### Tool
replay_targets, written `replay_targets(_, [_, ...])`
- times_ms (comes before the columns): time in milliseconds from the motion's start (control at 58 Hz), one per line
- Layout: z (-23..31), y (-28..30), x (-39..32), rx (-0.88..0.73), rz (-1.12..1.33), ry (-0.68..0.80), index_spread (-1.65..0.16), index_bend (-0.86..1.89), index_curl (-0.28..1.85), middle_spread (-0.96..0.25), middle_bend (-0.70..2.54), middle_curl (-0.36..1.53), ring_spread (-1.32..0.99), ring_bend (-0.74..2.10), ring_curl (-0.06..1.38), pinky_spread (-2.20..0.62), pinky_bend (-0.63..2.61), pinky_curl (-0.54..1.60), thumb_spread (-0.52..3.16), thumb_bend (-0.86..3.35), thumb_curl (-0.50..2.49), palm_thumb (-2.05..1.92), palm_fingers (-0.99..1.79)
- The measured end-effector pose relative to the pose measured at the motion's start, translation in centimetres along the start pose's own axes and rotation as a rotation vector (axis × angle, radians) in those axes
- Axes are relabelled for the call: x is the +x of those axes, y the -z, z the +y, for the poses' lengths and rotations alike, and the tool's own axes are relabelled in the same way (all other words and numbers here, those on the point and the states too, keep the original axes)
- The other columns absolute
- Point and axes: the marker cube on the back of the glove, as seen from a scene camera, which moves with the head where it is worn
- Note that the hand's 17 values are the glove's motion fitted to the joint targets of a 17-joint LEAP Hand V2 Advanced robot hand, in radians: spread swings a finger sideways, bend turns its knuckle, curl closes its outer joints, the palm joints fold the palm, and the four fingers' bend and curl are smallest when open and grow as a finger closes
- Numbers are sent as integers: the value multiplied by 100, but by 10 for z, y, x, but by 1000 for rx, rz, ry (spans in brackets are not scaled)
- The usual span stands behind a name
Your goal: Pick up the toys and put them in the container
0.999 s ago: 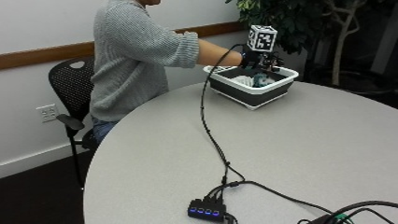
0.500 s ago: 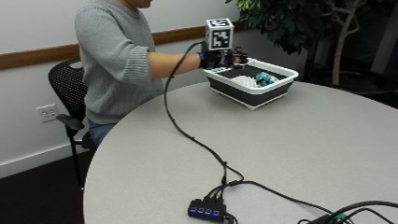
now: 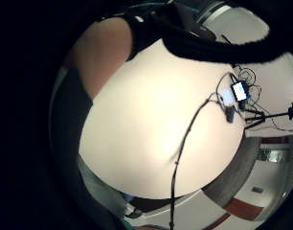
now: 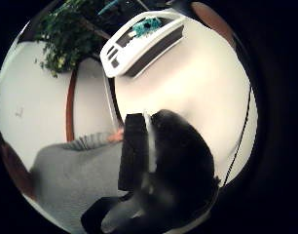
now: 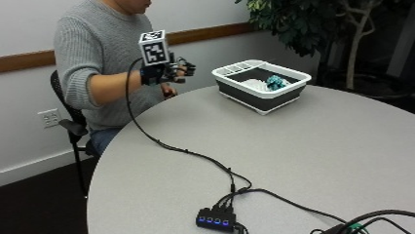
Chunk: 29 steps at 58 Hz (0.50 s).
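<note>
Your gloved right hand is up in the air near the table's edge, close to your chest, and it's got nothing in it. The fingers hang loosely curled, relaxed, not wrapped around anything. From the thumb-side palm view you can see the glove's black bulk with just bare table past it.

The container, that white-rimmed bin with dark walls, sits on the table out beyond your fingertips, well apart from them, toward the far edge by the potted plant. There's a teal toy inside it, lying up against the far side wall, and something pale next to it that I can't make out. The same teal toy shows inside the bin in the thumb-side view too.

Your bare left hand is just below the gloved fingers, down at the table edge, partly hidden.

A black cable drops from your glove onto the table and snakes away from the fingers to a little hub with blue lights at the near edge. The little-finger-side view mostly shows tabletop with that cable crossing it.
</note>
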Motion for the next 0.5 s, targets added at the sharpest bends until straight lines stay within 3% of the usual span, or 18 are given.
replay_targets(52, [42,-15,-13,8,30,32,-39,19,44,-15,16,32,-10,17,32,8,67,34,145,-6,13,-10,-7])
replay_targets(103, [75,-30,-45,10,-106,-7,-39,19,44,-15,16,31,-11,17,32,8,67,34,145,-6,12,-10,-6])
replay_targets(190, [110,-50,-60,17,-117,-116,-39,19,43,-16,16,31,-11,18,32,8,66,34,145,-6,12,-10,-5])
replay_targets(362, [137,-63,-58,17,-213,-241,-39,19,43,-16,17,31,-12,18,31,9,66,34,145,-5,11,-9,-5])
replay_targets(500, [143,-65,-53,8,-203,-239,-39,19,43,-16,17,31,-12,18,30,9,65,34,145,-5,10,-9,-4])
